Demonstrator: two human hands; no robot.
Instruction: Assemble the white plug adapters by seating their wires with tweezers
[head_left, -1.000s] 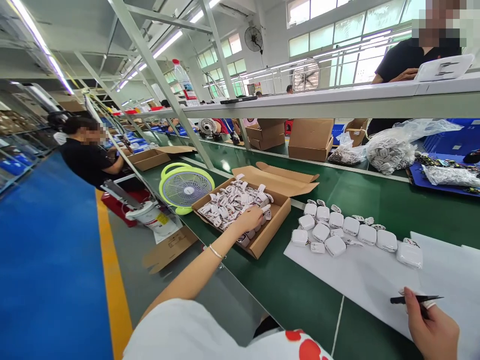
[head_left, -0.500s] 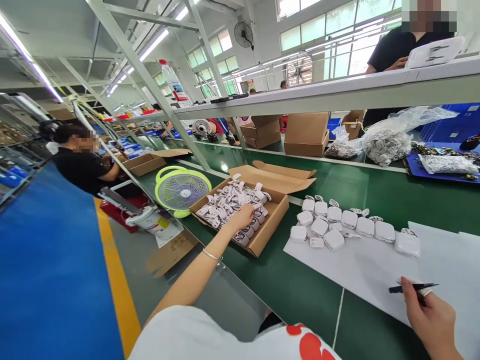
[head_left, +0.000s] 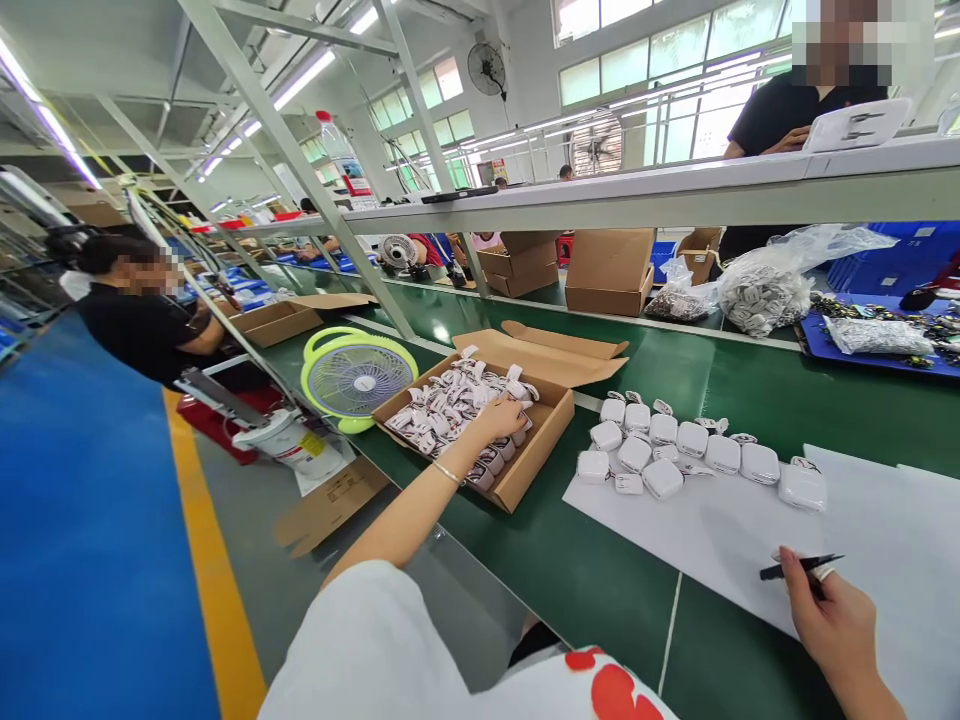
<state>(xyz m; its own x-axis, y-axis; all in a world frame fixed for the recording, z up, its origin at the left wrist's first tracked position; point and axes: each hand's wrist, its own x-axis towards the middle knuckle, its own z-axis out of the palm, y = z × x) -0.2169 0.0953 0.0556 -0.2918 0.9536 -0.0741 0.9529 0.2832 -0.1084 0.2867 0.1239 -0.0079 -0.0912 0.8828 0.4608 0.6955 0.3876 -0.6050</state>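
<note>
White parts (head_left: 439, 408) fill the cardboard box (head_left: 541, 455), presumably set within easy reach of our left hand (head_left: 499, 420), whose grip among them we cannot tell, while our right hand (head_left: 834, 612) pinches a black pointed tool (head_left: 817, 563) over the paper (head_left: 731, 528), perhaps for readiness.

A long white shelf (head_left: 637, 200) runs over a green table (head_left: 562, 560). Slanting metal posts (head_left: 289, 150) stand at the shelf's left part. Behind and above the shelf is a white wall (head_left: 529, 60) with rows of bright windows (head_left: 679, 60). A dark round fan (head_left: 487, 69) hangs on that wall, above the shelf. Shiny light tubes (head_left: 304, 80) are up high, above the shelf's left end. Down to the left of the shelf, the floor (head_left: 90, 500) is blue, then has a yellow stripe (head_left: 210, 540), then turns gray.
</note>
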